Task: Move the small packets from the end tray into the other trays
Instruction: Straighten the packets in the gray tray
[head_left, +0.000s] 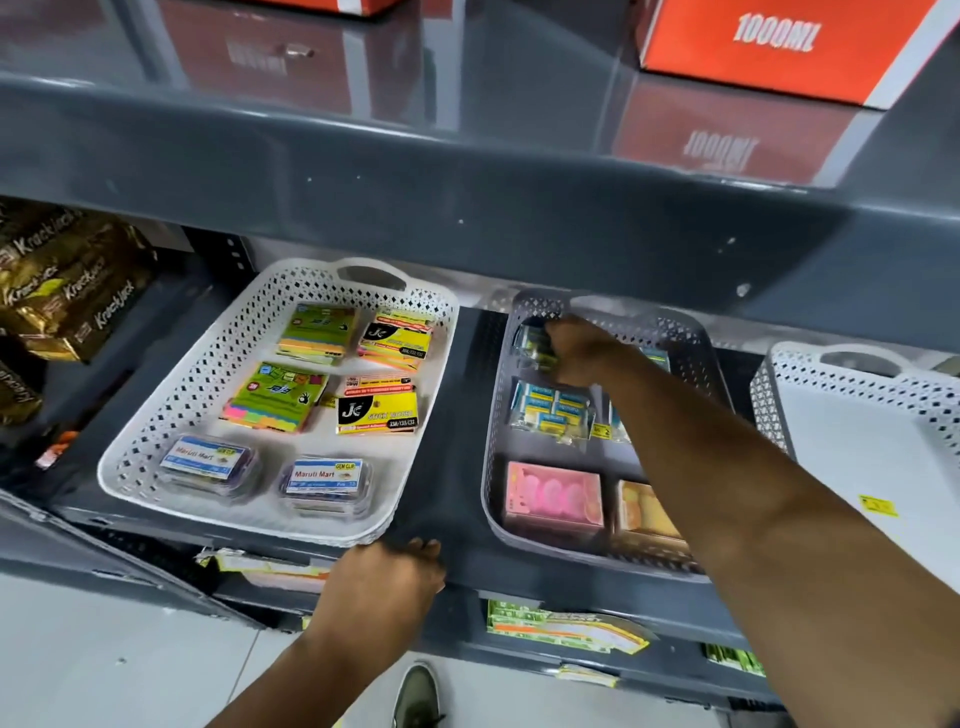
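Observation:
Three perforated trays sit on a dark grey shelf. The white left tray (171, 410) holds sticky-note packs and two clear clip boxes. The grey middle tray (496, 415) holds clear packets with blue-yellow contents (551, 413), a pink box and an orange box. The white right tray (831, 415) shows a bare floor with one small yellow label. My right hand (579, 349) reaches into the far end of the grey tray, fingers closed around a small clear packet (532, 344). My left hand (387, 577) rests on the shelf's front edge between the left and middle trays, holding nothing.
Gold biscuit packs (62, 280) are stacked at the far left of the shelf. The shelf above (467, 171) overhangs the trays, carrying an orange box (779, 47). Yellow-green packs (561, 629) stick out from the lower shelf. A shoe shows on the floor below.

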